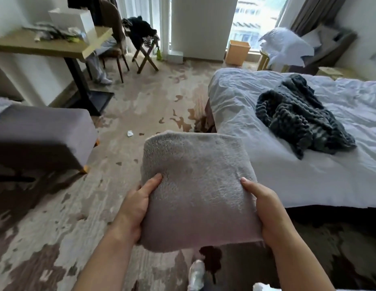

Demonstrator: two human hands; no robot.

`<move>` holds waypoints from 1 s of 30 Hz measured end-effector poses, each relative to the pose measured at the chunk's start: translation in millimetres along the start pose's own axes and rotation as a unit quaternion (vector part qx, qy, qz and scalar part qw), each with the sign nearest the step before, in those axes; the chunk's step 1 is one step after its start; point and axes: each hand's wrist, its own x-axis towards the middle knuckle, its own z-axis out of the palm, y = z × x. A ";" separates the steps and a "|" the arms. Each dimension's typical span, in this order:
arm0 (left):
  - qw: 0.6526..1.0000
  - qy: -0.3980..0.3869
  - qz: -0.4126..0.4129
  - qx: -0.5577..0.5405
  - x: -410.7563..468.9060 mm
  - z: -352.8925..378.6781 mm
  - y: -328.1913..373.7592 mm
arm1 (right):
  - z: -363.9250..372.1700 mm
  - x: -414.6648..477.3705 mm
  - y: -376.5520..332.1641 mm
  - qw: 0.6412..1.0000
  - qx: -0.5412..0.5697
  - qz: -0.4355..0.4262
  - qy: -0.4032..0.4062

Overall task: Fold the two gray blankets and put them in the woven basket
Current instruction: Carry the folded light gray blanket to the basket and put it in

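A hotel-like bedroom: a white-sheeted bed (309, 175), a desk (46, 47) with chair (113, 38), and curtained windows (256, 17).

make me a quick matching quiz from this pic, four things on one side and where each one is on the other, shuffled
Things
1. light gray blanket
2. dark knit blanket
3. white box
4. yellow bin

Places
a. on the desk
b. crumpled on the bed
c. on the floor by the window
d. folded, held by the left hand and right hand

Pairs: 1-d, 2-b, 3-a, 4-c
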 end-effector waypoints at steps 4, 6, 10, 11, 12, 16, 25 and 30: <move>0.999 0.004 0.018 0.047 103.3 35.6 49.4 | 13.9 106.6 -40.6 1.000 0.009 -0.007 0.024; 0.998 0.014 0.034 0.059 155.5 54.0 80.5 | 24.6 163.7 -69.8 1.000 0.016 -0.009 0.018; 0.995 0.035 0.071 0.067 234.7 84.7 159.2 | 58.7 262.1 -145.4 1.000 0.018 -0.016 -0.009; 0.994 0.039 0.085 0.062 251.7 89.3 180.0 | 69.4 284.3 -164.5 0.999 0.019 -0.021 -0.019; 0.992 0.045 0.101 0.059 268.7 91.5 199.4 | 81.0 305.6 -181.6 0.999 0.019 -0.024 -0.026; 0.988 0.079 0.117 0.056 336.4 87.0 260.4 | 126.6 388.9 -227.7 0.998 0.012 -0.024 -0.065; 0.997 0.042 0.058 0.038 575.4 94.7 357.2 | 204.5 597.2 -297.2 1.000 0.025 -0.013 0.000; 0.998 -0.029 0.031 0.052 698.5 135.0 429.0 | 220.9 691.3 -360.2 0.997 0.055 -0.023 0.045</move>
